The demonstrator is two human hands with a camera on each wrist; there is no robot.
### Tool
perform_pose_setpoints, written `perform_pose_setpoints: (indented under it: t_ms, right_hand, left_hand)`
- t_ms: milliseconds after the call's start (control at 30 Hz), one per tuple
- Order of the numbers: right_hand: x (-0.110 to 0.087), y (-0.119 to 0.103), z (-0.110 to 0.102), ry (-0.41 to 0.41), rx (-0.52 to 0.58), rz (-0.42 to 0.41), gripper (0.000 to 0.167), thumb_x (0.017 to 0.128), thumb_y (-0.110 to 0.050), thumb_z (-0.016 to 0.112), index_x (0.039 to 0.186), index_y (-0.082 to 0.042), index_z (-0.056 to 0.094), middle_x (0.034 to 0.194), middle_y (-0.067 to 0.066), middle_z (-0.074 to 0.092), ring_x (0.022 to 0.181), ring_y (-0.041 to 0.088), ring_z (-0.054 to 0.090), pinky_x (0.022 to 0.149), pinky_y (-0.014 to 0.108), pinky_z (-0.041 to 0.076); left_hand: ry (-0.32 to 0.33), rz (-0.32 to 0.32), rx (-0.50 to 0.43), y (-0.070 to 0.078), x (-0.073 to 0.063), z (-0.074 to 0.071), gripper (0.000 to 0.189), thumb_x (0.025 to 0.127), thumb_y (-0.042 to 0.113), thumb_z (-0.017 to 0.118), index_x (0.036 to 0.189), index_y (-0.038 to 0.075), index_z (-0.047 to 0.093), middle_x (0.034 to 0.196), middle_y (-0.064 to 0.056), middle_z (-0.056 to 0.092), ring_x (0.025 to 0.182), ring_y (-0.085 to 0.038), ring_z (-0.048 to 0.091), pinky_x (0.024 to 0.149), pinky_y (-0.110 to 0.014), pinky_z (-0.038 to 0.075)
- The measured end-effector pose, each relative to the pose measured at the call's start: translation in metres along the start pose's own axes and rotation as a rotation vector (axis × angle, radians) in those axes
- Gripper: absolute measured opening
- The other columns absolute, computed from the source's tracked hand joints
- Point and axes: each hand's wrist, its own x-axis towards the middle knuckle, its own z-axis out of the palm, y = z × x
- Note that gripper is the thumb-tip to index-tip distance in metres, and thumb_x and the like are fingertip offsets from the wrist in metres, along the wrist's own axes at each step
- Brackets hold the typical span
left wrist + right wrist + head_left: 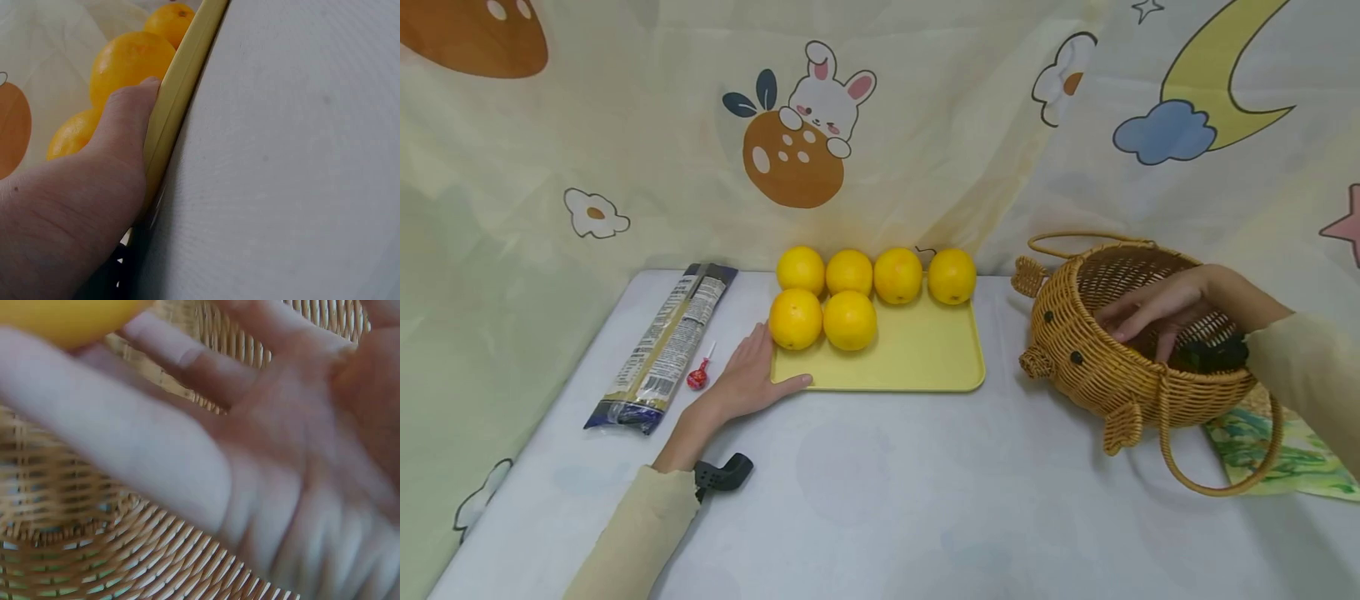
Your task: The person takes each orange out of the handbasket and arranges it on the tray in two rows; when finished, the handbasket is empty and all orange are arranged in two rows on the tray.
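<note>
A yellow tray (921, 350) lies on the table with several oranges (850, 320) on it, a full row at the back and a pair at the front left. My left hand (747, 375) rests at the tray's front left corner, its thumb along the near rim and its other fingers stretched along the left side. Inside the wicker basket (1105, 367), with a pig's face on its side, is my right hand (1157, 307). Its fingers are spread and reach toward an orange (75, 319) in the right wrist view. The basket's wall hides the fingertips in the head view.
Left of the tray lie a long packaged bag (662, 350) and a red-wrapped lollipop (697, 375). A green patterned item (1262, 442) lies under the basket's right side. One basket handle (1217, 490) hangs toward the front. A printed cloth (925, 167) backs the table.
</note>
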Motion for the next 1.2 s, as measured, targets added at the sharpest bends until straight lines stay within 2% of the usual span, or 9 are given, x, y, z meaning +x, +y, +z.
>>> perform_pose_setpoints:
  t_ms: [133, 300, 433, 600, 700, 767, 1033, 1200]
  right_hand:
    - [0.004, -0.006, 0.003, -0.034, 0.070, -0.046, 0.077, 0.103, -0.021, 0.044, 0.153, 0.000, -0.012, 0.159, 0.032, -0.001, 0.130, 0.027, 0.051, 0.096, 0.053, 0.053]
    - [0.007, -0.010, 0.005, -0.060, 0.100, -0.050, 0.077, 0.103, -0.019, 0.044, 0.152, 0.001, -0.013, 0.159, 0.032, 0.002, 0.126, 0.033, 0.055, 0.095, 0.053, 0.053]
    - [0.010, -0.009, 0.005, -0.097, 0.103, -0.050, 0.075, 0.103, -0.017, 0.042, 0.153, 0.001, -0.011, 0.158, 0.029, 0.014, 0.124, 0.035, 0.056, 0.095, 0.052, 0.053]
    - [0.015, -0.009, 0.003, -0.186, 0.133, -0.065, 0.065, 0.104, -0.014, 0.039, 0.154, 0.002, 0.002, 0.150, 0.015, 0.040, 0.123, 0.034, 0.057, 0.096, 0.049, 0.054]
    - [0.017, -0.009, 0.002, -0.225, 0.139, -0.073, 0.059, 0.103, -0.012, 0.039, 0.154, 0.001, 0.011, 0.144, 0.011, 0.047, 0.121, 0.031, 0.059, 0.096, 0.045, 0.054]
    - [0.019, -0.009, 0.002, -0.242, 0.148, -0.071, 0.058, 0.103, -0.010, 0.039, 0.153, 0.002, 0.012, 0.143, 0.012, 0.047, 0.122, 0.031, 0.058, 0.098, 0.044, 0.054]
    - [0.024, -0.010, 0.003, -0.160, 0.127, -0.072, 0.073, 0.101, -0.008, 0.045, 0.152, 0.006, -0.005, 0.142, 0.013, 0.046, 0.119, 0.033, 0.060, 0.097, 0.043, 0.054]
    - [0.026, -0.011, 0.002, -0.060, 0.089, -0.093, 0.073, 0.100, -0.010, 0.047, 0.152, 0.005, -0.003, 0.139, 0.009, 0.049, 0.116, 0.030, 0.062, 0.095, 0.043, 0.055]
  left_hand:
    - [-0.007, -0.009, -0.001, 0.001, 0.000, 0.000, 0.117, 0.083, 0.069, 0.058, 0.155, 0.010, -0.012, 0.165, -0.016, -0.005, 0.152, -0.036, -0.004, 0.124, -0.054, 0.002]
    - [-0.009, -0.005, -0.003, 0.001, 0.000, 0.000, 0.116, 0.083, 0.068, 0.058, 0.155, 0.010, -0.012, 0.165, -0.016, -0.005, 0.152, -0.036, -0.004, 0.124, -0.055, 0.002]
    - [-0.006, -0.008, -0.003, 0.001, -0.001, 0.000, 0.116, 0.083, 0.068, 0.058, 0.155, 0.010, -0.012, 0.165, -0.016, -0.005, 0.152, -0.036, -0.004, 0.124, -0.055, 0.002]
    - [-0.006, -0.003, -0.002, 0.001, 0.000, 0.000, 0.116, 0.083, 0.069, 0.057, 0.155, 0.010, -0.012, 0.164, -0.016, -0.006, 0.152, -0.036, -0.004, 0.124, -0.055, 0.002]
    - [-0.003, -0.006, -0.001, 0.001, 0.000, 0.000, 0.116, 0.083, 0.069, 0.057, 0.155, 0.009, -0.012, 0.164, -0.017, -0.006, 0.152, -0.037, -0.004, 0.124, -0.055, 0.002]
    - [-0.003, -0.006, -0.002, 0.001, 0.000, 0.000, 0.117, 0.083, 0.069, 0.057, 0.155, 0.009, -0.012, 0.164, -0.017, -0.005, 0.152, -0.037, -0.004, 0.124, -0.055, 0.002]
    - [-0.007, -0.011, -0.002, 0.000, 0.000, 0.000, 0.117, 0.083, 0.069, 0.058, 0.155, 0.007, -0.011, 0.164, -0.018, -0.005, 0.152, -0.037, -0.004, 0.124, -0.055, 0.002]
    - [-0.009, -0.014, 0.002, -0.001, 0.001, 0.001, 0.117, 0.083, 0.068, 0.058, 0.155, 0.006, -0.011, 0.164, -0.019, -0.005, 0.152, -0.038, -0.004, 0.124, -0.055, 0.002]
